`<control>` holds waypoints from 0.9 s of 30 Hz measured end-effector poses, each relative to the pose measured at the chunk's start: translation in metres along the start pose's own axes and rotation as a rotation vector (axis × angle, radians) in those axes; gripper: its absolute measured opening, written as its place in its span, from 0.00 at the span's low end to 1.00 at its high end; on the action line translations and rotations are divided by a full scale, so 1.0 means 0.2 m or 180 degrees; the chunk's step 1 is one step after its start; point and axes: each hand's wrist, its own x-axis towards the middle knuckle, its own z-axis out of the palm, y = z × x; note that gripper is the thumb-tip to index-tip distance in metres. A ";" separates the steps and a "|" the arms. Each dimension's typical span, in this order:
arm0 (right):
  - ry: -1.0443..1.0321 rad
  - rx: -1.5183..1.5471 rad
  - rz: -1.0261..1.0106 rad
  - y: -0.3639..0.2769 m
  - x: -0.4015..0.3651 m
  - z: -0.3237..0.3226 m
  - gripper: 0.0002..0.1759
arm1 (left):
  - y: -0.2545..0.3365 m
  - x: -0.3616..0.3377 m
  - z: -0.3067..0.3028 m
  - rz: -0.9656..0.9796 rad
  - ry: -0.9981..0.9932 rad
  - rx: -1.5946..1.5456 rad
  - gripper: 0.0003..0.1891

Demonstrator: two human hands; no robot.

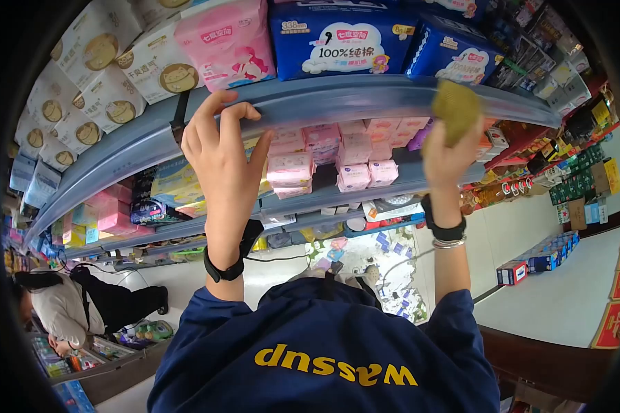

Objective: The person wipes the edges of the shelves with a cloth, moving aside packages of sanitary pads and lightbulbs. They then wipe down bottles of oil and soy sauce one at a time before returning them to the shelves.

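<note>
— Far left?
— White nappy packs (117,103) with round baby-face emblems (179,78), stacked in rows; lower down, a person (110,296) in a pale top (55,296), bent forward.
— Next along?
— Left hand (220,151), fingers spread and bent, tips at the grey shelf edge (324,96), just under a pink sanitary-pad pack (220,41).
— And in the middle?
— A blue sanitary-pad pack (344,41) above the edge, small pink packs (293,168) on the lower shelf (408,172).
— Farther right?
— Right hand (450,158), pinching an olive-yellow cloth (457,109), blurred. Cloth up at the same edge, below a second blue pack (455,55); contact impossible to judge.
</note>
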 end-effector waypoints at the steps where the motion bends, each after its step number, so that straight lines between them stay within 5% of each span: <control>1: -0.0001 0.0340 -0.0289 -0.10 0.02 0.08 0.18 | 0.00 0.00 0.00 -0.0019 0.0016 -0.0010 0.19; 5: -0.0461 0.0430 -0.1366 -0.49 0.04 0.37 0.21 | 0.01 0.00 0.00 -0.0018 0.0045 -0.0015 0.20; 10: -0.0004 0.0022 -0.1874 -0.52 0.02 0.54 0.14 | 0.01 0.01 0.01 -0.0102 0.0060 -0.0033 0.21; 21: 0.0095 -0.0837 -0.2663 0.12 0.12 0.21 0.05 | 0.00 0.00 0.01 -0.0106 0.0026 -0.0058 0.18; 27: 0.0245 -0.1619 -0.2257 0.55 0.20 -0.11 0.16 | -0.01 0.00 0.01 -0.0101 0.0055 -0.0147 0.18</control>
